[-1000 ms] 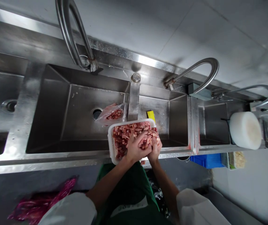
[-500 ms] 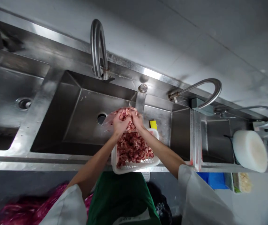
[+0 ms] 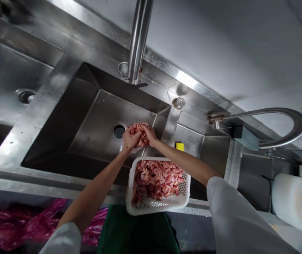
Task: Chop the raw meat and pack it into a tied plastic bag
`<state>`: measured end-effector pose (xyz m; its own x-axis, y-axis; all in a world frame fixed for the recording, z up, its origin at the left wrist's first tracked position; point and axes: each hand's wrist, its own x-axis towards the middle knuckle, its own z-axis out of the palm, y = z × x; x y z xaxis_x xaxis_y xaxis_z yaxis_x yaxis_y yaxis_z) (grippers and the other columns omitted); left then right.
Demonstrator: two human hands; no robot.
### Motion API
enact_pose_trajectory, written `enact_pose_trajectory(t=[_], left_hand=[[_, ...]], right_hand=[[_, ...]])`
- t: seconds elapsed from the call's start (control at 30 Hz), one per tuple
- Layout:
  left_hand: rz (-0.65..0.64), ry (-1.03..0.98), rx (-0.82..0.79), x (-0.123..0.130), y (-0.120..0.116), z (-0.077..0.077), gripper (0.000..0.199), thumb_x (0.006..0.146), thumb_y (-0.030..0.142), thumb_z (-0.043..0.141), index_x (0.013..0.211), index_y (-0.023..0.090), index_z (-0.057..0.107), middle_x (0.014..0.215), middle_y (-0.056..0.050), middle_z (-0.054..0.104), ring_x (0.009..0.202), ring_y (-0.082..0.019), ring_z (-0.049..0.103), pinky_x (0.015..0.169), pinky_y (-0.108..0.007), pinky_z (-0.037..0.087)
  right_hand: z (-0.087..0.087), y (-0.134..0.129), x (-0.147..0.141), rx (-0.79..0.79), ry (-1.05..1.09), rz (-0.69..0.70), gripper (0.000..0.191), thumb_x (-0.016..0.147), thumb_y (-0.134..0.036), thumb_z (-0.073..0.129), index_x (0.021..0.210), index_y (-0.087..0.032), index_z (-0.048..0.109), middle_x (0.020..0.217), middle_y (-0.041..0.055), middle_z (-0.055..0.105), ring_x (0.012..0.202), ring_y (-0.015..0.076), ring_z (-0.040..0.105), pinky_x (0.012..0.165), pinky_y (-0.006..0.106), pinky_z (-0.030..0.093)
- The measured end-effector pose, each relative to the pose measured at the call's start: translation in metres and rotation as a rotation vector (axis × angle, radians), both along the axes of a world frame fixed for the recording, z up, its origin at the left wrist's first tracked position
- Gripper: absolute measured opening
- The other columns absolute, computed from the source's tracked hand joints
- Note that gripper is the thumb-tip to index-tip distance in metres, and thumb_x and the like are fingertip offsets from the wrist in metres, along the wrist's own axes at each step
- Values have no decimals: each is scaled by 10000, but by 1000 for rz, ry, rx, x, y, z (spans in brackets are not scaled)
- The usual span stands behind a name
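My left hand [image 3: 130, 140] and my right hand [image 3: 150, 135] are closed together round a clump of sliced raw meat [image 3: 141, 139] above the middle sink basin. Thin clear plastic seems to show at the underside of the clump, though it is hard to make out. Nearer to me, a white perforated plastic basket [image 3: 156, 211] rests across the sink's front edge. More pink and red meat pieces [image 3: 159, 176] lie heaped in it, below my right forearm.
A drain hole [image 3: 119, 131] lies left of my hands. A tall faucet [image 3: 139, 42] stands behind the basin, a curved faucet [image 3: 256, 112] further right. A yellow block [image 3: 179, 146] sits in the right basin. A thick white round block [image 3: 291, 201] stands far right; pink plastic bags [image 3: 26, 225] lie below left.
My view has shifted and turned. My hands with the clump have moved away from the basket's far edge, further over the basin. The heap in the basket looks paler and fuller on top.
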<state>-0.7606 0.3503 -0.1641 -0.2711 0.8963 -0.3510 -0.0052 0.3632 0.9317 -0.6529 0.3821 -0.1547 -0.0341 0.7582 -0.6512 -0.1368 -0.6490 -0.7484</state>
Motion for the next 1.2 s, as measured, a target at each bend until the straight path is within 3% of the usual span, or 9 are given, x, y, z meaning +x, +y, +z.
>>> enact_pose_trajectory(t=[0.13, 0.27, 0.43, 0.53, 0.63, 0.8, 0.97, 1.07, 1.2], left_hand=[[-7, -58, 99, 4, 7, 37, 292, 781, 403, 665, 940, 160, 697, 881, -30, 713, 778, -156, 651, 762, -260, 536], [-31, -36, 247, 10, 6, 125, 321, 778, 323, 688, 1055, 161, 705, 1003, -48, 753, 894, -188, 698, 872, -319, 576], [-206, 18, 310, 37, -66, 227, 437, 773, 320, 744, 1197, 217, 708, 1154, -73, 754, 1078, -260, 705, 1046, -446, 566], [-361, -8, 209, 60, -131, 225, 560, 814, 352, 749, 1358, 262, 651, 1308, -95, 704, 1221, -300, 659, 1132, -480, 521], [-574, 49, 80, 73, -179, 185, 562, 867, 288, 684, 1417, 194, 617, 1417, -164, 624, 1332, -331, 588, 1164, -518, 479], [-879, 404, 83, 52, -198, 142, 449, 944, 211, 534, 1369, 172, 674, 1492, -210, 520, 1471, -367, 436, 1196, -564, 397], [-1089, 786, 143, 15, -166, 171, 397, 978, 339, 485, 1282, 277, 733, 1078, -134, 737, 946, -327, 709, 900, -495, 566], [-1049, 1005, 274, 7, -151, 195, 326, 978, 425, 510, 1068, 253, 773, 953, -106, 750, 799, -296, 692, 788, -422, 556], [-959, 954, 624, 14, -170, 224, 212, 984, 364, 561, 1028, 242, 729, 1124, -90, 737, 915, -246, 691, 839, -352, 537]], right_hand=[[36, 6, -2, 40, -49, -61, 347, 737, -525, 748, 874, -211, 689, 823, -25, 728, 856, 182, 694, 779, 273, 552], [117, -2, 10, 145, -97, -138, 391, 766, -565, 745, 908, -206, 680, 828, 1, 735, 873, 222, 720, 786, 329, 595], [208, -95, 65, 224, -318, -282, 423, 761, -583, 773, 995, -235, 714, 981, 46, 770, 922, 254, 743, 793, 379, 629], [212, -170, 96, 198, -431, -296, 398, 795, -625, 741, 909, -244, 723, 842, 48, 747, 802, 250, 731, 727, 392, 633], [182, -221, 110, 190, -520, -195, 430, 810, -659, 702, 869, -235, 738, 828, 62, 727, 855, 274, 718, 817, 458, 625], [146, -250, 116, 177, -866, 155, 620, 818, -522, 713, 1356, -216, 680, 1288, 161, 638, 1255, 369, 599, 1101, 575, 474], [173, -239, 123, 129, -990, 370, 441, 878, -318, 692, 1312, -238, 684, 1282, 150, 660, 1157, 349, 636, 1062, 527, 474], [194, -232, 133, 159, -984, 186, 170, 944, -337, 635, 968, -193, 722, 927, 100, 708, 961, 295, 677, 978, 468, 496], [215, -265, 155, 445, -891, -202, 328, 1000, -463, 546, 851, -197, 665, 796, 23, 650, 794, 175, 631, 864, 328, 500]])
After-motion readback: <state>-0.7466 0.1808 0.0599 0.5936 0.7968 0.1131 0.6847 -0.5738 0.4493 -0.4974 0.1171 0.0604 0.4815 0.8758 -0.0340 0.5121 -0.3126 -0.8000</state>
